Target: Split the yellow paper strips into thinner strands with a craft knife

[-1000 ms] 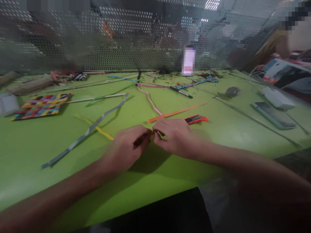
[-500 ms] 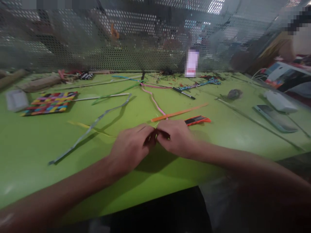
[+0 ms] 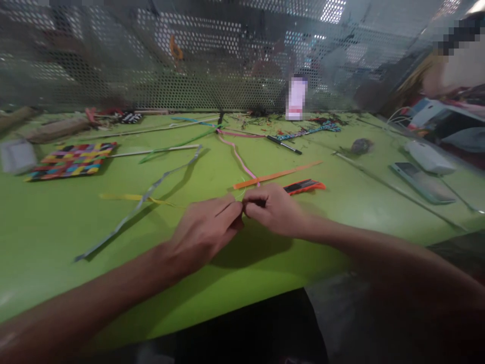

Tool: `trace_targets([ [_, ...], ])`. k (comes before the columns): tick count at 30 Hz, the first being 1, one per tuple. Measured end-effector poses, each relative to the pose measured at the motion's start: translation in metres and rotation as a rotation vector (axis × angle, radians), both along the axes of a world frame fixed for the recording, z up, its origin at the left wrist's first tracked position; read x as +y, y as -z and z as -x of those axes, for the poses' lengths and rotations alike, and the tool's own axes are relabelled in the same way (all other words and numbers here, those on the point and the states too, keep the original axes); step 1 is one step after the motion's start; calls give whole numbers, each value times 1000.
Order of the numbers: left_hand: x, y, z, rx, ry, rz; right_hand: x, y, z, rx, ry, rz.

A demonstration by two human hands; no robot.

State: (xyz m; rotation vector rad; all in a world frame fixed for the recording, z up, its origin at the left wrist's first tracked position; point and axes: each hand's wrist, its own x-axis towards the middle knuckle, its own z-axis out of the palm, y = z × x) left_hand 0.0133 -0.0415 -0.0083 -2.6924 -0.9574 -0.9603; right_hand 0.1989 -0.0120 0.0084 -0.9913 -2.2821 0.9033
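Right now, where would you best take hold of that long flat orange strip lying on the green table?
Probably at the far right end of the long flat orange strip, from above. It lies flat on the green table, and that end is clear of both hands.

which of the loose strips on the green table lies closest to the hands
The flat orange strip, its near end just beyond the right hand. The grey strip and pink strip lie farther off.
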Motion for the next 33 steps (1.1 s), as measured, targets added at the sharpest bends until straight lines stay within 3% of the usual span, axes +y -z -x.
trace_targets([
  [2, 0, -2, 1, -25, 0, 22, 1, -4, -3, 6, -30, 1],
  [5, -1, -9, 3, -189, -59, 200, 10, -14, -16, -53, -99, -126],
  [9, 0, -20, 10, -447, -147, 499, 31, -28, -45, -338, -152, -354],
  [13, 4, -23, 18, -598, -147, 747, 46, -31, -64, -620, -199, -347],
  [17, 11, -22, 24, -508, -132, 864, 49, -31, -66, -678, -211, -249],
  [21, 19, -21, 26, -261, 32, 949, 51, -35, -65, -574, -216, -258],
  [24, 22, -18, 27, -172, 95, 965, 48, -38, -62, -378, -264, -276],
  [27, 23, -16, 29, -65, 193, 861, 39, -41, -54, -259, -386, -258],
  [30, 24, -14, 30, 26, 277, 685, 27, -41, -47, -291, -474, -272],
  [33, 26, -12, 29, 32, 280, 598, 19, -39, -42, -391, -494, -353],
])
